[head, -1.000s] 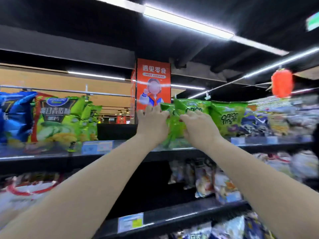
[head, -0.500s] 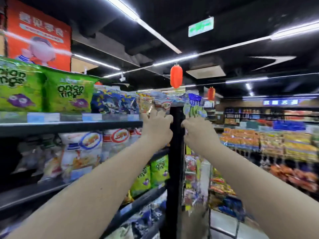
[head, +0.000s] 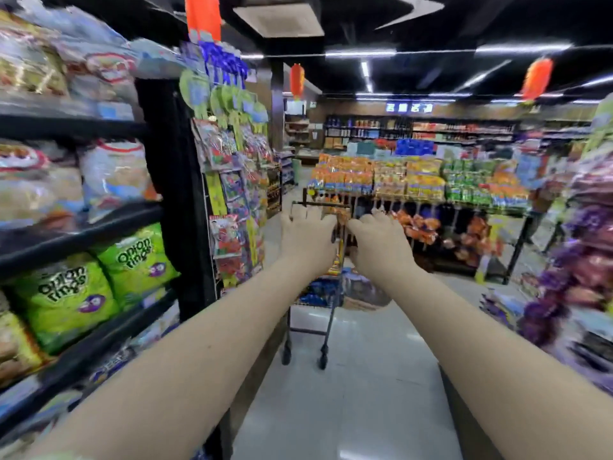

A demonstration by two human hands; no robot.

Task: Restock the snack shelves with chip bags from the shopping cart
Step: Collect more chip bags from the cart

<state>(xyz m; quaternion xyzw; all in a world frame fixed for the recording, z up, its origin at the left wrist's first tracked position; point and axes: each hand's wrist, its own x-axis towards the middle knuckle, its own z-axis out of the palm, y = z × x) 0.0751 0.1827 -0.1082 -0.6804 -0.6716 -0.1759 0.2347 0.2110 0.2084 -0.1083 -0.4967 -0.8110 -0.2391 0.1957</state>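
Observation:
Both my arms stretch forward down the aisle. My left hand (head: pixel 307 235) and my right hand (head: pixel 379 242) hang side by side in the air with loosely curled fingers, and neither holds anything. Just behind them stands the black shopping cart (head: pixel 306 330), partly hidden by my hands. Blue chip bags (head: pixel 315 289) and an orange bag (head: pixel 334 265) lie in its basket. On my left is the snack shelf (head: pixel 83 235), blurred, with green onion-rings bags (head: pixel 134 258) on a lower level and white bags above.
A rack of hanging packets (head: pixel 232 194) covers the shelf's end next to the cart. A display table (head: pixel 464 207) stacked with orange, yellow and green snack bags crosses the aisle behind the cart. Purple goods (head: pixel 583 260) line the right. Pale floor (head: pixel 358 376) lies between me and the cart.
My hands let go of the green bag on the top shelf. My view swung right from the shelf to the aisle, and both empty hands now reach toward the cart.

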